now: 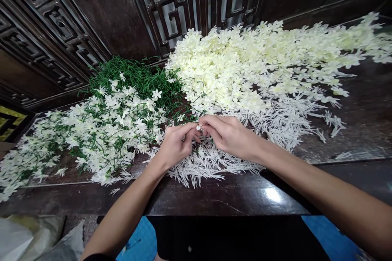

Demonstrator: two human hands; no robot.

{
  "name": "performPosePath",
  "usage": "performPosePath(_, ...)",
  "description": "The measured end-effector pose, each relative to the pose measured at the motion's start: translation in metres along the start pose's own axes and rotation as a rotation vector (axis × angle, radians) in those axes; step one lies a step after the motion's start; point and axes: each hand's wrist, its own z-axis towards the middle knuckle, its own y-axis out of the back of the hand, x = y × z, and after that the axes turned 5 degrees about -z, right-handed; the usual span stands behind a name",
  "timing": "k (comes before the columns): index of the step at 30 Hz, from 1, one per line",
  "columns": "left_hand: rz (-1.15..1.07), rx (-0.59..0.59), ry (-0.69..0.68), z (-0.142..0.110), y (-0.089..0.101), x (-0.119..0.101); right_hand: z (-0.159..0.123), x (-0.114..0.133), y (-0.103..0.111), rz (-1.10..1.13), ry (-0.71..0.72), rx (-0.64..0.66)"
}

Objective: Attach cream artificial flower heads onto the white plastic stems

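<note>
My left hand (pixel 178 142) and my right hand (pixel 226 132) meet above the bench, fingertips pinched together around a small white flower piece (pixel 199 127). Its exact shape is mostly hidden by the fingers. Under and beside both hands lie loose white stamens (pixel 211 167), thin and bundled. To the left is a heap of assembled white artificial flowers (pixel 107 126) on green stems. Behind that, bare green stems (pixel 134 75) are tangled in a pile. A large spread of pale cream petals (pixel 239 65) lies beyond my right hand.
Everything lies on a dark wooden bench (pixel 361 138) with a carved lattice back (pixel 171 4). A pale sack (pixel 18 236) stands at the lower left. Something blue (pixel 141 236) shows below the bench's front edge.
</note>
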Motion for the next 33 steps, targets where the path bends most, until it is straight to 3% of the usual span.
performPosePath(4,-0.045,-0.035,0.028,0.002,0.003,-0.005,0.005,0.003,0.008,0.102,-0.001,-0.094)
performPosePath(8,-0.092,-0.181,0.091,0.006,0.009,-0.008,0.011,0.005,0.021,0.256,-0.076,-0.172)
performPosePath(12,-0.146,-0.463,0.108,0.010,0.022,-0.003,0.014,0.000,0.037,0.338,-0.261,-0.304)
performPosePath(16,-0.086,-0.789,0.105,0.009,0.043,0.006,0.015,-0.012,0.042,0.166,-0.350,-0.428)
performPosePath(20,-0.216,-0.981,0.065,0.008,0.061,0.021,0.014,-0.020,0.035,-0.050,-0.213,-0.285)
performPosePath(24,-0.194,-1.166,-0.085,0.009,0.072,0.033,0.011,-0.020,0.032,-0.099,-0.152,0.033)
performPosePath(26,-0.093,-1.241,-0.066,0.008,0.075,0.036,0.009,-0.021,0.031,-0.140,-0.163,0.145)
performPosePath(30,0.048,-1.258,0.115,0.002,0.081,0.037,0.008,-0.024,0.026,-0.216,-0.144,0.183)
performPosePath(33,0.203,-1.250,0.118,-0.002,0.084,0.035,0.007,-0.025,0.020,-0.217,-0.117,0.194)
